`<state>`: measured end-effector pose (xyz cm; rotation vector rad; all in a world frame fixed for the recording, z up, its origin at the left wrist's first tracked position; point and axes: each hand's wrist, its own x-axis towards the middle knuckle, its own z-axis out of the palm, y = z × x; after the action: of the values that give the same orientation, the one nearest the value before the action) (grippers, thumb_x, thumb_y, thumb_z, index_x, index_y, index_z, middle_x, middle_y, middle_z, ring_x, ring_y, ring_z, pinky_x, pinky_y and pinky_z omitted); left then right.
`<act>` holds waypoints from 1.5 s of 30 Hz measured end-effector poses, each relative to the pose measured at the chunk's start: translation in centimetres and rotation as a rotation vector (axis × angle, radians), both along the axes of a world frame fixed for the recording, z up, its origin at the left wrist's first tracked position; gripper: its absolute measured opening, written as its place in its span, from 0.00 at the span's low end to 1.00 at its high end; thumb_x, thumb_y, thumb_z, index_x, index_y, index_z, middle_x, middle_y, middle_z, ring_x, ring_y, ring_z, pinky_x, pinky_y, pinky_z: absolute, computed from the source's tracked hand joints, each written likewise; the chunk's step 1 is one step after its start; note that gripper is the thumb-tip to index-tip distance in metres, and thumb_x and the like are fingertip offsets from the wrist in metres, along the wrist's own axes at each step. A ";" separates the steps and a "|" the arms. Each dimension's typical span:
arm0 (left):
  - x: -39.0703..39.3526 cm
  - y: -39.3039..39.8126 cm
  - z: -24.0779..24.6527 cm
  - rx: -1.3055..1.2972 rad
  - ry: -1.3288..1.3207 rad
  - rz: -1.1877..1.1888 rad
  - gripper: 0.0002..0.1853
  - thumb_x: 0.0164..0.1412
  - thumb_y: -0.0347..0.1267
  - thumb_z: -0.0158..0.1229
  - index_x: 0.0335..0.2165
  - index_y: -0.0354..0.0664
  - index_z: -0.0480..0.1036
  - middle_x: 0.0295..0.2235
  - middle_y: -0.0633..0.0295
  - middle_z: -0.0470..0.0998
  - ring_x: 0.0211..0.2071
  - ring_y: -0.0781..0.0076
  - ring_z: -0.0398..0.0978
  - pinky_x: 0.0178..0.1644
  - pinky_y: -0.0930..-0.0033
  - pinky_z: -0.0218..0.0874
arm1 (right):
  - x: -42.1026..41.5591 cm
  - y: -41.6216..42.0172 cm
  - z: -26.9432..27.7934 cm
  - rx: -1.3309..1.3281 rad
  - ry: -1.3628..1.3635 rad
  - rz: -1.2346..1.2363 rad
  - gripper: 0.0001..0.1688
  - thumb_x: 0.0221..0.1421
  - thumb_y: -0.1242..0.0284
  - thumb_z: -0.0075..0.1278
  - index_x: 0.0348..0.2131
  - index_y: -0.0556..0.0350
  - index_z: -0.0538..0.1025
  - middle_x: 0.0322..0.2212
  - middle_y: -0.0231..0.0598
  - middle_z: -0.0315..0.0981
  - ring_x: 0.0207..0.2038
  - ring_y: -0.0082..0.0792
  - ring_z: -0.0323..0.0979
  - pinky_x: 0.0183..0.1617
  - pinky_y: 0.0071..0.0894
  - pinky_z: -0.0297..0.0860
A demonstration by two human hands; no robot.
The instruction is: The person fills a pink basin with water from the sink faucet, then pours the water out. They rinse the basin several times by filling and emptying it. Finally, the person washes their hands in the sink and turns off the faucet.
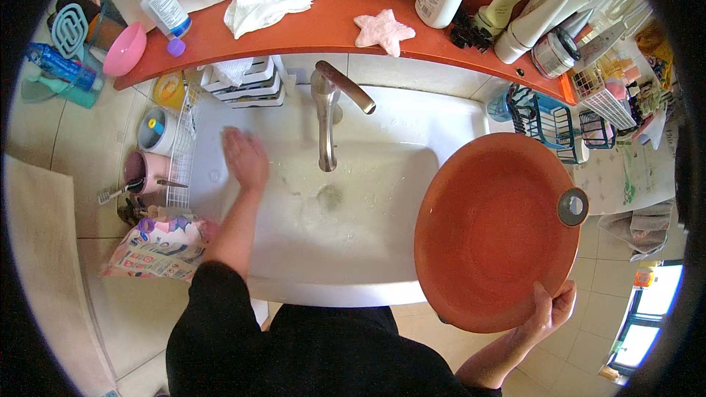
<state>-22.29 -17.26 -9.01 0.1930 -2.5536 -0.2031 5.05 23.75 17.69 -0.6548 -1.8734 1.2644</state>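
A reddish-orange plastic basin is tilted up over the right side of the sink. My right hand pinches its lower right rim, with the thumb on the inner side. The inside of the basin faces me, and a round hole with a grey edge sits in its rim. My left hand is stretched out flat over the left deck of the white washbasin and holds nothing. Whether it touches the surface I cannot tell. Between the hands stands a metal faucet, with the drain in front of it.
An orange-red shelf behind the faucet carries a spray bottle, a white cloth, a pink star-shaped sponge and several bottles and tubes. Cups, including a pink one, and a white wire rack line the left side.
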 end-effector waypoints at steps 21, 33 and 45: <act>11.9 12.3 -11.5 0.426 -0.394 -0.665 0.24 0.48 0.26 0.47 0.46 0.29 0.60 0.48 0.44 0.61 0.50 0.51 0.58 0.56 0.58 0.46 | 0.6 0.0 0.1 -0.046 0.037 -0.006 0.16 0.33 0.81 0.53 0.16 0.51 0.59 0.16 0.27 0.59 0.20 0.17 0.53 0.28 0.18 0.53; -1.3 29.7 3.7 0.113 -0.118 -0.311 0.31 0.55 0.44 0.46 0.49 0.29 0.60 0.53 0.47 0.57 0.57 0.56 0.50 0.59 0.54 0.38 | 3.1 1.5 0.8 -0.089 0.101 -0.089 0.13 0.32 0.79 0.53 0.19 0.55 0.63 0.19 0.32 0.65 0.22 0.21 0.59 0.31 0.23 0.59; -2.6 34.7 2.2 -0.004 -0.211 -0.923 0.34 0.56 0.49 0.40 0.53 0.36 0.53 0.57 0.51 0.50 0.59 0.58 0.45 0.60 0.56 0.34 | 7.9 5.2 2.3 -0.041 0.186 -0.302 0.22 0.31 0.75 0.48 0.34 0.61 0.68 0.33 0.44 0.68 0.37 0.37 0.65 0.47 0.37 0.60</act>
<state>-24.87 17.40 -6.83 -1.0296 -2.6567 -0.5365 12.95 29.00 19.97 -0.7812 -1.5358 1.1273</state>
